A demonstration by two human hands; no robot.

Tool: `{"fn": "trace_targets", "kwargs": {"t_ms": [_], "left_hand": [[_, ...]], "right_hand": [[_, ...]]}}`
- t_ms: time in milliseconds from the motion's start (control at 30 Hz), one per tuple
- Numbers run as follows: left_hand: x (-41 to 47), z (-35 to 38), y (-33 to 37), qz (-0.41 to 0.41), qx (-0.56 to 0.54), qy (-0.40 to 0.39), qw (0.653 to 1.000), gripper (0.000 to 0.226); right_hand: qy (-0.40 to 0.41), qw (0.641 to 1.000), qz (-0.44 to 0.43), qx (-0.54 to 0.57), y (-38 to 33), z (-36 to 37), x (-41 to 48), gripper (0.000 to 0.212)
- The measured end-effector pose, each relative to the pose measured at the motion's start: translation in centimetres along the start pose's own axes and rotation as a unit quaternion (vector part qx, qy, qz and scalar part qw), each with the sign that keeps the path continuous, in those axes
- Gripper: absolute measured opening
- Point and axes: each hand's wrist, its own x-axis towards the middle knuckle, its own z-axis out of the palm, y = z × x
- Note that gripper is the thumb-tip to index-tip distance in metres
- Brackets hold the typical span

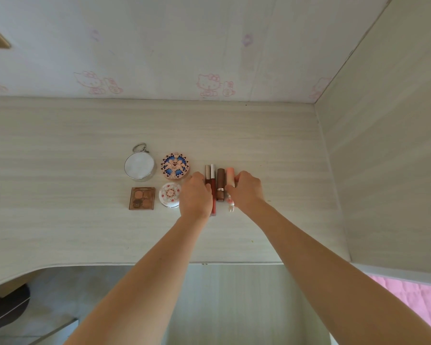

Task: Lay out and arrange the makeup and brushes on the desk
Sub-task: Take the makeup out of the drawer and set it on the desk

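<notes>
Four compacts already sit squared on the worktop, just left of the lip tubes. Left hand and right hand press that row together, grips closed against its sides; no brushes show, so those likely remain.

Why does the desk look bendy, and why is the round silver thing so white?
Head view: the wide-angle lens curves the desk edge and stretches the arms. The round mirror looks white because it reflects the pale surroundings. Light is soft, so shadows under the left hand and right hand are faint.
</notes>
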Motion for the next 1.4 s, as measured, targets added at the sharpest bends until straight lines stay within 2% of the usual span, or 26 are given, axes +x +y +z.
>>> {"fn": "trace_targets", "kwargs": {"t_ms": [167, 367, 567, 700, 833, 1000, 1133, 1400], "left_hand": [[-0.9, -0.6, 0.0, 0.041, 0.039, -0.004, 0.998, 0.016], [-3.7, -1.5, -0.6, 0.120, 0.117, 0.013, 0.986, 0.019], [-8.9, -1.8, -3.9, 0.256, 0.196, 0.084, 0.943, 0.024], [-13.8, -1.2, -6.1, 0.276, 0.231, 0.083, 0.929, 0.036], [-19.9, -0.3, -8.8, 0.276, 0.239, 0.072, 0.928, 0.038], [-27.5, 1.1, -11.9, 0.283, 0.256, 0.024, 0.924, 0.040], [-32.7, 2.7, -14.6, 0.305, 0.286, -0.034, 0.908, 0.043], [-38.1, 5.1, -17.8, 0.266, 0.306, -0.138, 0.904, 0.055]], "right_hand": [[0.012, 0.999, -0.031, -0.027, 0.8, -0.6, -1.1, 0.025], [0.022, 0.988, -0.136, -0.071, 2.7, -1.1, -4.1, 0.029], [0.060, 0.953, -0.252, -0.156, 7.3, 0.2, -9.0, 0.038], [0.112, 0.921, -0.329, -0.175, 11.0, 1.3, -12.8, 0.039], [0.129, 0.904, -0.350, -0.207, 15.2, 2.6, -17.1, 0.044], [0.113, 0.903, -0.359, -0.207, 20.4, 4.4, -22.4, 0.043], [0.091, 0.904, -0.355, -0.221, 24.2, 6.3, -26.2, 0.045], [0.059, 0.902, -0.353, -0.241, 28.9, 10.9, -30.7, 0.057]]}}
